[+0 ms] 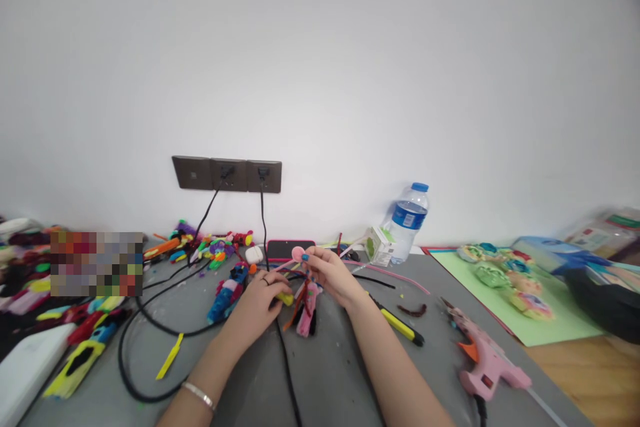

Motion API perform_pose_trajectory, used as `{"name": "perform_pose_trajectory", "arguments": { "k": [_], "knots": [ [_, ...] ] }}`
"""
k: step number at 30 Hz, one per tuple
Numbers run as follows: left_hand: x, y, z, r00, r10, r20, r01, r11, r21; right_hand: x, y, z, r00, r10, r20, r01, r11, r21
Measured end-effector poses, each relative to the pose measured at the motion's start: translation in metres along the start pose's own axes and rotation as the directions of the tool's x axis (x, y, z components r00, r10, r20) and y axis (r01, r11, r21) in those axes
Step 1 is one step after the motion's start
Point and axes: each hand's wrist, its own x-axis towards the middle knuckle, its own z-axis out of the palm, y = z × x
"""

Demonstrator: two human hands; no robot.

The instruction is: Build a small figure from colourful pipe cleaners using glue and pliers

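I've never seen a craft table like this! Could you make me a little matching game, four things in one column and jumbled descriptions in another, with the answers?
Things:
1. Right hand
2. Glue gun
3. Water bottle
4. Slim tool

Descriptions:
A. Yellow and black, lying beside the right forearm
B. Near the wall, topped by a blue cap
C. Pinching a small round pink piece
D. Pink, lying near the right edge of the table

Right pairs: 1-C, 2-D, 3-B, 4-A.
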Motion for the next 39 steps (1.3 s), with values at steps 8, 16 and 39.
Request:
{"name": "perform_pose_trajectory", "arguments": {
  "k": [8, 16, 39],
  "knots": [
    [0.01, 0.008, 0.003, 0.9, -0.27, -0.341, 0.126, 0.913, -0.389, -0.003, -0.001, 0.004, 0.996, 0.044, 0.078, -0.043, 0.999, -0.01],
    [0.01, 0.009, 0.005, 0.889, -0.227, -0.398, 0.057, 0.917, -0.395, -0.005, 0.003, 0.007, 0.981, 0.112, 0.161, -0.107, 0.993, -0.042],
    [0.011, 0.007, 0.014, 0.842, -0.494, -0.215, 0.219, 0.678, -0.702, 0.004, 0.012, 0.005, 0.99, -0.138, 0.034, 0.142, 0.968, -0.207]
  ]
}}
